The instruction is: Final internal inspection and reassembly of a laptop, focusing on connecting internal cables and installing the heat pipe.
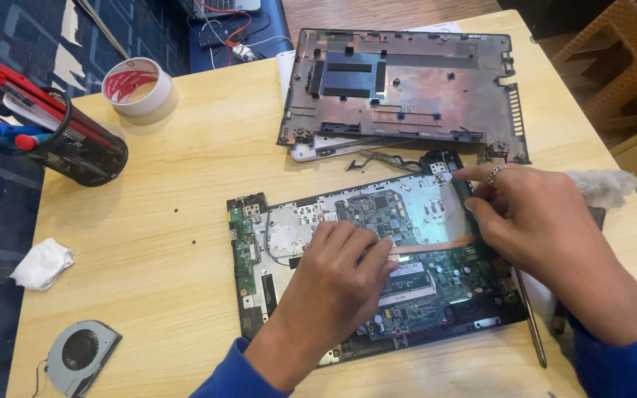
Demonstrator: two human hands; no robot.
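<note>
Two hands of mine rest on the opened laptop base (363, 273), which lies flat on the wooden table (149, 265), green circuit board and silver shielding bared. Left of it lies a loose fan (81, 355). My left hand (333, 276) presses curled fingers on its middle; my right hand (536, 228) pinches its right edge beside the copper strip (429, 247).

The table (149, 243) is smooth, pale wood. The laptop cover (407, 88) looks like dull, scuffed plastic with a metal shine. The green board (422, 291) has shiny metal bits. The cup (82, 151) is black wire mesh. The white cloth (42, 264) looks soft.
</note>
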